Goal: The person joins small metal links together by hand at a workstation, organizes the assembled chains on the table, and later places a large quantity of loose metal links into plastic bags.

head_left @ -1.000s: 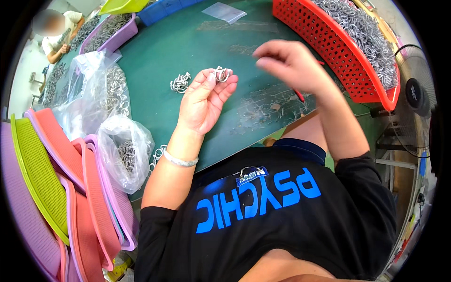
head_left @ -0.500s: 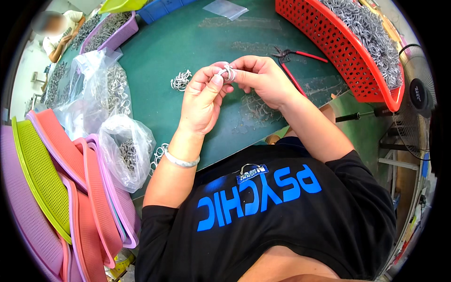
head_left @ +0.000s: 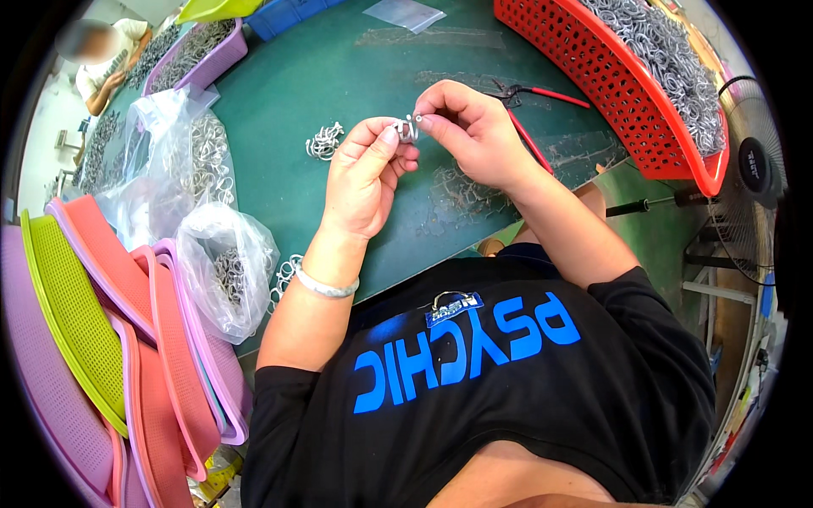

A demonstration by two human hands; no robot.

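Observation:
My left hand (head_left: 364,173) pinches a small cluster of silvery metal rings (head_left: 407,130) between thumb and fingers, above the green table. At the right side of those rings, my right hand (head_left: 476,135) has its thumb and forefinger closed on a ring at the cluster's edge; how the rings are joined is too small to tell. A little pile of similar rings (head_left: 323,142) lies on the table just left of my left hand. Red-handled pliers (head_left: 529,135) rest on the table behind my right wrist, jaws pointing left.
A red perforated basket (head_left: 593,80) heaped with metal rings stands at the far right. Clear plastic bags (head_left: 229,271) of rings lie on the left, beside stacked colored baskets (head_left: 76,322). Another person (head_left: 106,63) sits at the far left. A fan (head_left: 754,169) stands at right.
My right hand has drawn slightly up and back from the rings, its fingers less overlapped with my left. The rings stay in my left hand.

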